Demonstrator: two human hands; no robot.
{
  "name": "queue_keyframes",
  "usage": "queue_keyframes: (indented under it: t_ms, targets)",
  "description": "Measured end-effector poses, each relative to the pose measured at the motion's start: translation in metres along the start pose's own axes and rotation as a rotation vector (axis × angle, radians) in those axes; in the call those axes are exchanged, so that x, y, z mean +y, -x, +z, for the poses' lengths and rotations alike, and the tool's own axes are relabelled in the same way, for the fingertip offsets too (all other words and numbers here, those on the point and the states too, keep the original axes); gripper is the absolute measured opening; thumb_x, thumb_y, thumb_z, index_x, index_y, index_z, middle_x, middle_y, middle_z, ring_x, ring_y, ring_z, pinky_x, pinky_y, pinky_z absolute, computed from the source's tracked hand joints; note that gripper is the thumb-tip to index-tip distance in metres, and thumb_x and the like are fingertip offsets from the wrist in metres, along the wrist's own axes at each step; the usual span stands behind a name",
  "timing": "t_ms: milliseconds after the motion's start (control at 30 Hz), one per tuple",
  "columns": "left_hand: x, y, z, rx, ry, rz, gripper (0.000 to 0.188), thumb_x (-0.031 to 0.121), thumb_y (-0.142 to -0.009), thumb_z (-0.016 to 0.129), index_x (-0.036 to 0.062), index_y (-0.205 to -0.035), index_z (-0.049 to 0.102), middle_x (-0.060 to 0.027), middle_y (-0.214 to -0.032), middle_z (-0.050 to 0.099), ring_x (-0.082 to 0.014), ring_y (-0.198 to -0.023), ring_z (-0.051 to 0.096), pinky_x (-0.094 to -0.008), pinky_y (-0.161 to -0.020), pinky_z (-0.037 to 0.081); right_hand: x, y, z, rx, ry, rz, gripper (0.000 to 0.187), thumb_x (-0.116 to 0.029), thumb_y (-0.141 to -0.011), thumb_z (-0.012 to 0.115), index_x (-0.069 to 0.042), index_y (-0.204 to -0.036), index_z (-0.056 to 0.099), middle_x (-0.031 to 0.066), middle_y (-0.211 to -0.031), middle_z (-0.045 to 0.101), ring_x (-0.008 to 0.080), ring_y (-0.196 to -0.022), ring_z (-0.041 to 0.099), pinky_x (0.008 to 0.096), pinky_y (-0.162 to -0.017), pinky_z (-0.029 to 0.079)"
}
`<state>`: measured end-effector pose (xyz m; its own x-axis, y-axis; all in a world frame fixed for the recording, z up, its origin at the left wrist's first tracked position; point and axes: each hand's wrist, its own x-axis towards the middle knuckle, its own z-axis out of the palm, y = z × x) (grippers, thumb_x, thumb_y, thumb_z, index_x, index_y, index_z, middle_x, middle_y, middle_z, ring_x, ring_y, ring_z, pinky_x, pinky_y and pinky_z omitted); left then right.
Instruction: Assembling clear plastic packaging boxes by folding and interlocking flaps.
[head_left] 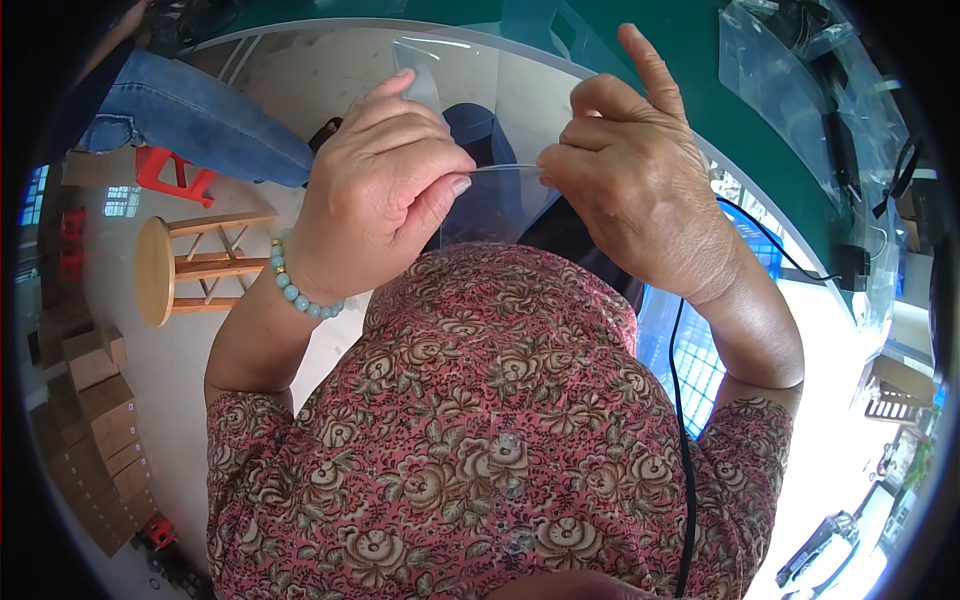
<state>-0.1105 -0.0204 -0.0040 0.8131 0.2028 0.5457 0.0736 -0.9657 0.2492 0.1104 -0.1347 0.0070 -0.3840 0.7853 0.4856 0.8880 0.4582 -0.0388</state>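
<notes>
Head view. Pale floor below me, with a green table [700,60] curving across the far side. On the far right of the table lies a heap of clear plastic bags [800,80] with dark items inside. On the floor at left stands a round wooden stool [165,268]; beyond it is a red plastic stool [170,175], and another person's leg in blue jeans [200,115] shows at far left. Stacked cardboard boxes [100,420] sit near left.

My left hand [385,190] is closed: thumb pressed against the curled fingers, pinching the left edge of a clear plastic bag [480,110]. A bracelet of pale green beads [295,290] sits on that wrist.

My right hand [640,175] pinches the same bag's edge between thumb and middle fingers, index finger pointing up and free of the bag. The two pinches lie just apart, with a thin strip of the bag's rim stretched between them.

The bag is held up in the air in front of my chest, above my floral red blouse [480,430], its body rising away from the hands. Whether anything is inside it I cannot tell.

A black cable [683,400] runs down my right side.
</notes>
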Motion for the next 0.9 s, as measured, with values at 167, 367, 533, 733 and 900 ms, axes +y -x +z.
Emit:
queue_keyframes:
  t_ms: [167,367,533,733,900]
  targets:
    - [0.001,-0.006,-0.01,-0.197,-0.01,0.034,0.011,0.005,-0.077,0.075,0.0026,-0.086,0.068,-0.0107,-0.086,0.064,-0.0315,-0.093,0.065,-0.0553,-0.11,0.042,-0.01,0.002,0.005,0.002,-0.017,-0.046,0.007,-0.007,-0.066,0.069,-0.008,-0.067,0.062,0.0027,-0.063,0.052,0.0185,-0.095,0.063,0.0589,-0.126,0.016]
    - [0.01,-0.019,0.003,-0.237,-0.039,0.036,0.012,0.013,-0.078,0.075,0.004,-0.083,0.068,-0.0072,-0.077,0.057,-0.0283,-0.082,0.06,-0.0553,-0.118,0.031,-0.014,0.003,0.002,-0.008,0.04,-0.048,0.007,-0.011,-0.067,0.069,-0.009,-0.072,0.064,0.0032,-0.069,0.054,0.0206,-0.1,0.063,0.0602,-0.124,0.019]
    - [-0.007,-0.015,-0.026,-0.391,0.192,0.148,0.012,0.014,-0.078,0.076,0.0048,-0.077,0.068,-0.0042,-0.071,0.055,-0.0245,-0.078,0.06,-0.0592,-0.121,0.025,0.005,0.016,-0.041,0.209,-0.165,-0.084,0.039,-0.044,-0.087,0.073,-0.015,-0.113,0.075,0.0091,-0.117,0.072,0.0306,-0.123,0.06,0.0532,-0.118,0.032]
    - [0.0,-0.022,-0.054,-0.624,0.188,0.212,0.006,0.012,-0.079,0.076,0.007,-0.08,0.073,-0.0003,-0.066,0.058,-0.019,-0.08,0.062,-0.0642,-0.123,0.01,0.042,0.024,-0.015,0.516,-0.923,0.288,0.06,-0.028,-0.095,0.069,0.0,-0.144,0.048,0.0186,-0.142,0.054,0.0277,-0.124,0.057,0.0435,-0.109,0.04]
    - [-0.015,-0.011,-0.069,-0.53,0.001,0.026,0.013,0.001,-0.079,0.07,0.0084,-0.089,0.074,0.0015,-0.073,0.062,-0.0183,-0.092,0.063,-0.0635,-0.123,0.005,0.054,0.028,0.019,0.426,-1.385,0.351,0.053,-0.026,-0.101,0.062,0.0,-0.144,0.045,0.0157,-0.136,0.059,0.0195,-0.098,0.066,0.0339,-0.088,0.054]
